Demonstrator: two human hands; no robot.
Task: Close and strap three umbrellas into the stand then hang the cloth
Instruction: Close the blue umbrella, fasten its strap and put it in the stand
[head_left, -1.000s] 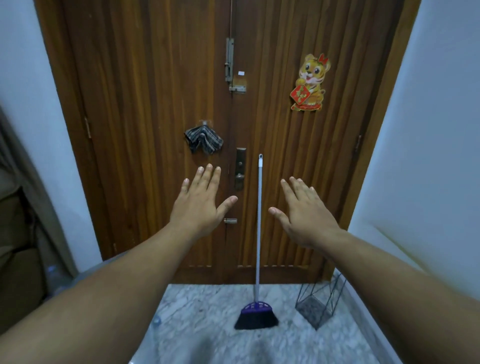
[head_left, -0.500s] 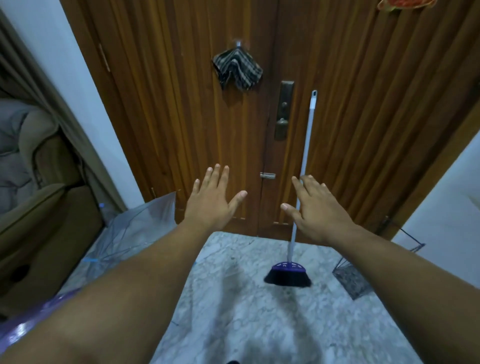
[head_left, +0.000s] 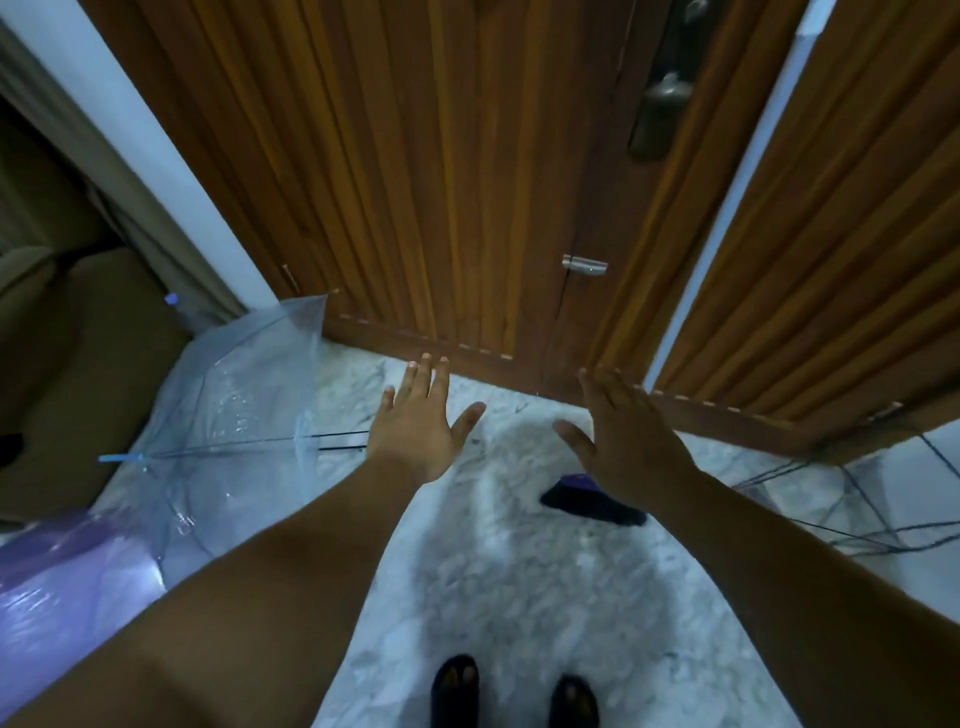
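An open clear umbrella (head_left: 244, 395) with a blue tip lies on its side on the marble floor at the left, its shaft pointing toward my left hand. A purple umbrella (head_left: 67, 577) lies open at the lower left. The wire umbrella stand (head_left: 883, 499) is at the right edge, by the door frame. My left hand (head_left: 421, 421) hovers flat with fingers spread, just right of the clear umbrella's shaft and holding nothing. My right hand (head_left: 628, 436) is also spread and empty, above the broom head. The cloth is out of view.
A wooden double door (head_left: 467, 171) fills the top, with a broom handle (head_left: 727, 197) leaning on it and the dark broom head (head_left: 587, 501) on the floor. A brown sofa (head_left: 62, 332) stands at the left. My sandalled feet (head_left: 514, 691) are at the bottom.
The view has tilted down and left from the door to the floor. The cloth on the door hook has left the view and the umbrellas have come in. Both hands stay spread and empty.
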